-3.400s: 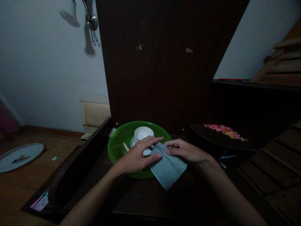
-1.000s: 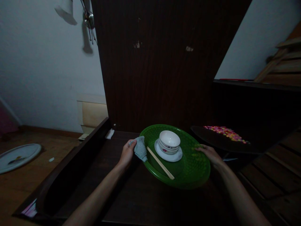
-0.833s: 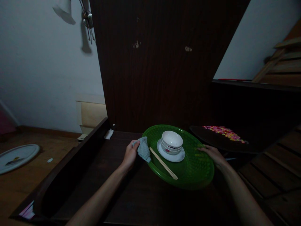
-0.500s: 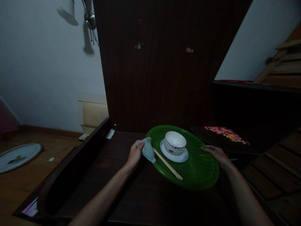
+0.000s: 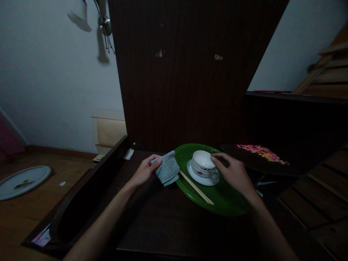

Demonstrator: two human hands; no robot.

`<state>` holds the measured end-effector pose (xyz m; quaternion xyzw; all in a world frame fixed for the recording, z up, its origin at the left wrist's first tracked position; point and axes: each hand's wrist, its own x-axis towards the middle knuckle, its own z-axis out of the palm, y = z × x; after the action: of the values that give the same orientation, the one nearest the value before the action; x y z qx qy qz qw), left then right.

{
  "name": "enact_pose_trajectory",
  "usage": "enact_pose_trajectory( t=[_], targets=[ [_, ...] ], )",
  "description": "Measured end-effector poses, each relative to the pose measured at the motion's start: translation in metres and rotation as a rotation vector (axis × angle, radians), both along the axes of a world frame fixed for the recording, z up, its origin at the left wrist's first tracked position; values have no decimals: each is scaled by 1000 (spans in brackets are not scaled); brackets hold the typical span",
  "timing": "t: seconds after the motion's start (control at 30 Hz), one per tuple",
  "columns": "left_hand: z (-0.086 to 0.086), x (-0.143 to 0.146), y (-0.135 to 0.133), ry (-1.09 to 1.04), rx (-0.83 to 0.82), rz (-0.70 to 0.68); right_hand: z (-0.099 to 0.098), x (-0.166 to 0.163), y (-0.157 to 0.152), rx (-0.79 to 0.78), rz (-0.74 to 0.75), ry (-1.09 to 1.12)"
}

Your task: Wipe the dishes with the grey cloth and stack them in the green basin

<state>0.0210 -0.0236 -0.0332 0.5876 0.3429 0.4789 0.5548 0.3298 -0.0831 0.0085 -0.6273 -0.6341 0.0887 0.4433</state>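
Note:
My left hand [image 5: 148,168] pinches a grey-blue cloth [image 5: 168,169], which hangs beside the left rim of a green woven-pattern tray [image 5: 228,201]. Inside the tray, a white saucer [image 5: 192,174] carries a stack of small white bowls with a printed pattern. My right hand [image 5: 232,172] has its fingertips closed at the right rim of the top bowl [image 5: 201,158]; part of that rim is hidden behind them. A pair of light wooden chopsticks [image 5: 197,187] lies slanted along the tray's front left side.
The tray rests on a dark wooden surface [image 5: 152,224] with a raised side board [image 5: 89,185] at left. A tall dark panel [image 5: 179,90] stands behind. Colourful small pieces [image 5: 262,153] lie on a dark shelf at right. A white oval lid-like thing [image 5: 24,181] is on the floor.
My right hand has left the tray's right rim and moved to the top bowl. My left hand has drawn the cloth off the tray's rim, and the tray now sits lower on the surface.

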Motion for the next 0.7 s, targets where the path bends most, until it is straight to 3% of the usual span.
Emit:
enact_pose_trajectory(
  t=[0.13,0.37,0.53,0.7],
  targets=[
    [18,-27,-12,57,-9,-187,6,-81,1,-152,460,256],
    [20,-67,-22,157,-86,-379,-11,-148,11,-280,685,206],
    [2,-93,-22,265,-147,-343,-39,-172,23,-330,727,283],
    [-23,-104,-17,235,-254,-187,-66,-193,44,-207,591,367]
  ],
)
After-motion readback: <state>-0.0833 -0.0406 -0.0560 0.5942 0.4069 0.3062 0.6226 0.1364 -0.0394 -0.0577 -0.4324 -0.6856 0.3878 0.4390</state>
